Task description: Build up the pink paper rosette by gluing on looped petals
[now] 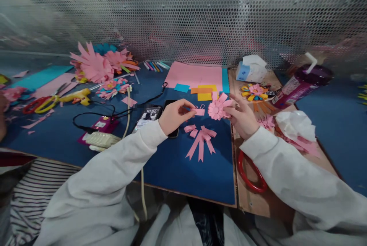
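Between the fingertips of my left hand (178,115) is a small pink paper strip (200,112) with a thin loop standing up from it. My right hand (243,116) pinches the edge of a pink paper flower (218,109), whose petals fan around a round centre. The strip and the flower are close together but apart. Below them on the blue tabletop (172,165) lies a pink ribbon-like paper piece (200,140) with notched tails, beside small pink loops (190,129).
Phones (149,116) lie by my left hand, with a power strip (103,139), scissors (47,102) and glue gun (76,96) further left. Paper sheets (195,73) are ahead. A purple cup (301,85), tissue box (250,70) and red handle (252,173) are right.
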